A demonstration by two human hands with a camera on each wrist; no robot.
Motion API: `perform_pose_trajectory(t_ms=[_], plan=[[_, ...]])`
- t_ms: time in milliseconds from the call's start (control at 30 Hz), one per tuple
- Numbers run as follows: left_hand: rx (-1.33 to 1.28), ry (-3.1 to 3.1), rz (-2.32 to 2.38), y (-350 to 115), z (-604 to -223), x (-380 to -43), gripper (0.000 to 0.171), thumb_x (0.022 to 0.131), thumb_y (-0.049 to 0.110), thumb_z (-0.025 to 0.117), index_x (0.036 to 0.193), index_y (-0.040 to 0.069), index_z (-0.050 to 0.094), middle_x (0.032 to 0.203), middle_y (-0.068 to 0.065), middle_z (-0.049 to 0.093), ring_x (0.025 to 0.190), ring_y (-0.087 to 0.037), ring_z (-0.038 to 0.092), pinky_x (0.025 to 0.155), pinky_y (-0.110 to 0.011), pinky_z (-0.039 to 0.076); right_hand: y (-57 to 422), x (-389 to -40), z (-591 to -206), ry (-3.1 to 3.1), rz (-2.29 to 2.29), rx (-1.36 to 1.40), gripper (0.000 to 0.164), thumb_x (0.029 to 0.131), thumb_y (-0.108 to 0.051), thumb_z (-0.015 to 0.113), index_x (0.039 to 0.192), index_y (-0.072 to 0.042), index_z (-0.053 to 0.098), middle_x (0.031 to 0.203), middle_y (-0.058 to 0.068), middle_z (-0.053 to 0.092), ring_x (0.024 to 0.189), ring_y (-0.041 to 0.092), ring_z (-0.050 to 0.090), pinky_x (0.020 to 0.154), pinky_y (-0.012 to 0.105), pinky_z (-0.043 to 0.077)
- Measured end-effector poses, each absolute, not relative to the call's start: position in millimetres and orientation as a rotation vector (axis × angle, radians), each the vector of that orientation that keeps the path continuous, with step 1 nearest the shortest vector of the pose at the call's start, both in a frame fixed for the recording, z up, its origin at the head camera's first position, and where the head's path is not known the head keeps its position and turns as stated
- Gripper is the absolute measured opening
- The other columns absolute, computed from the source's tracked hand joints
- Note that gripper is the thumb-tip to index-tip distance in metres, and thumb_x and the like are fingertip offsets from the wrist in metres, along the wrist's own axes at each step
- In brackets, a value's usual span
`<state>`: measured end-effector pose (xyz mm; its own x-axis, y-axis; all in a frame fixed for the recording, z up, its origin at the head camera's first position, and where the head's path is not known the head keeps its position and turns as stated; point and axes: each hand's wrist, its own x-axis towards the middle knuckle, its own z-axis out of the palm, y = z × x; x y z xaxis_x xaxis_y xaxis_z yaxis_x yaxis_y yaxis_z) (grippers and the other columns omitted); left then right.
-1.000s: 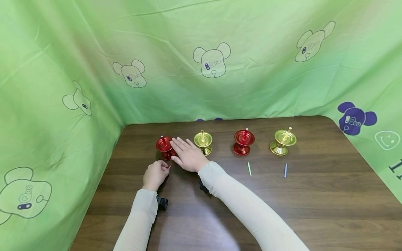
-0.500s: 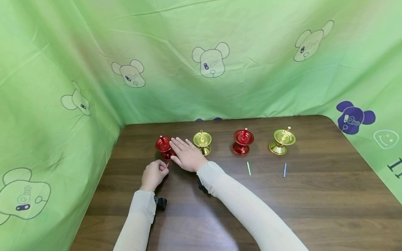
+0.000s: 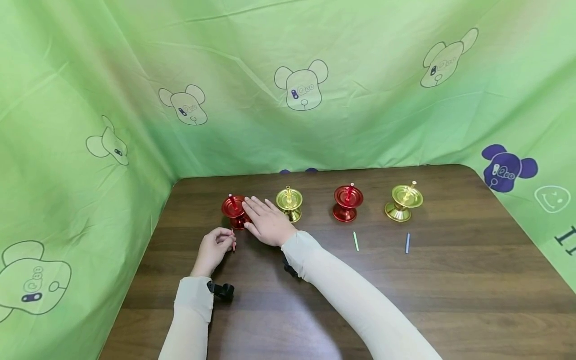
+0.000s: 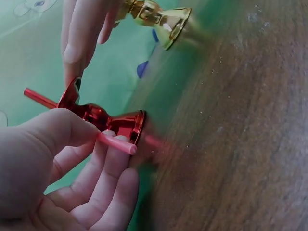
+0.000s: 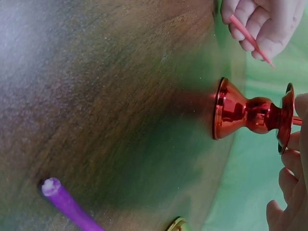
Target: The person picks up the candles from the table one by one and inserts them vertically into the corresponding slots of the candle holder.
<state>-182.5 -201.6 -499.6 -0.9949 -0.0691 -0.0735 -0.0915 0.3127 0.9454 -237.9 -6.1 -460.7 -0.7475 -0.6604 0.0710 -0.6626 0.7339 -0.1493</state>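
My left hand (image 3: 211, 253) pinches a thin pink candle (image 4: 117, 143) between thumb and fingers, just in front of the leftmost red candle holder (image 3: 233, 207). In the head view the candle points away from me, held upright or nearly so. That holder stands upright, a thin tube with a pale tip rising from its dish. My right hand (image 3: 270, 223) reaches across from the right. Its fingers lie straight, touching the dish rim of the red holder (image 5: 260, 115). A purple candle (image 5: 72, 204) lies on the table in the right wrist view; the head view hides it.
To the right stand a gold holder (image 3: 290, 200), another red holder (image 3: 348, 202) and another gold holder (image 3: 403, 203). A green candle (image 3: 356, 241) and a blue candle (image 3: 408, 243) lie on the wooden table (image 3: 450, 290). Green cloth (image 3: 252, 135) hangs behind.
My left hand has drawn a little to the left, and the pink candle has turned from slanting to nearly straight ahead. My right hand stays at the red holder.
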Motion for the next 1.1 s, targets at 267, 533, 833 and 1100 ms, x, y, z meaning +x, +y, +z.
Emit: perform_pose_trajectory(t_ms=[267, 533, 833, 1100], plan=[[-0.175, 2.330, 2.122, -202.3, -500.2, -184.4, 0.021, 0.099, -0.005, 0.057, 0.118, -0.015, 0.060, 0.108, -0.030, 0.066, 0.083, -0.013, 0.069, 0.077, -0.019, 0.057, -6.7, -239.1, -461.7, -2.915, 0.262, 1.108, 0.060, 0.110, -0.042, 0.036, 0.161, -0.012, 0.028, 0.168, 0.004, 0.024, 0.155, 0.020, 0.017, 0.125, 0.041, 0.015], [-0.205, 2.235, 2.276, -204.3, -494.0, -188.0, 0.027, 0.101, -0.001, 0.058, 0.124, -0.015, 0.059, 0.115, -0.031, 0.064, 0.092, -0.019, 0.070, 0.082, -0.022, 0.058, -7.7, -237.9, -460.9, -2.899, 0.294, 1.124, 0.060, 0.109, -0.040, 0.041, 0.161, -0.011, 0.028, 0.167, 0.005, 0.024, 0.155, 0.021, 0.017, 0.125, 0.041, 0.015], [-0.213, 2.132, 2.427, -210.2, -482.2, -193.9, 0.025, 0.101, -0.001, 0.058, 0.122, -0.015, 0.058, 0.108, -0.021, 0.067, 0.095, -0.024, 0.070, 0.086, -0.025, 0.058, -7.1, -238.2, -464.7, -2.887, 0.298, 1.134, 0.062, 0.109, -0.039, 0.043, 0.161, -0.010, 0.027, 0.168, 0.006, 0.023, 0.155, 0.021, 0.016, 0.125, 0.040, 0.014], [-0.193, 1.984, 2.584, -216.4, -474.6, -199.2, 0.024, 0.100, 0.000, 0.060, 0.121, -0.012, 0.058, 0.105, -0.014, 0.069, 0.095, -0.020, 0.070, 0.090, -0.027, 0.057, -7.0, -238.9, -465.9, -2.883, 0.316, 1.149, 0.062, 0.109, -0.039, 0.043, 0.162, -0.011, 0.026, 0.168, 0.006, 0.022, 0.155, 0.021, 0.016, 0.125, 0.039, 0.013]])
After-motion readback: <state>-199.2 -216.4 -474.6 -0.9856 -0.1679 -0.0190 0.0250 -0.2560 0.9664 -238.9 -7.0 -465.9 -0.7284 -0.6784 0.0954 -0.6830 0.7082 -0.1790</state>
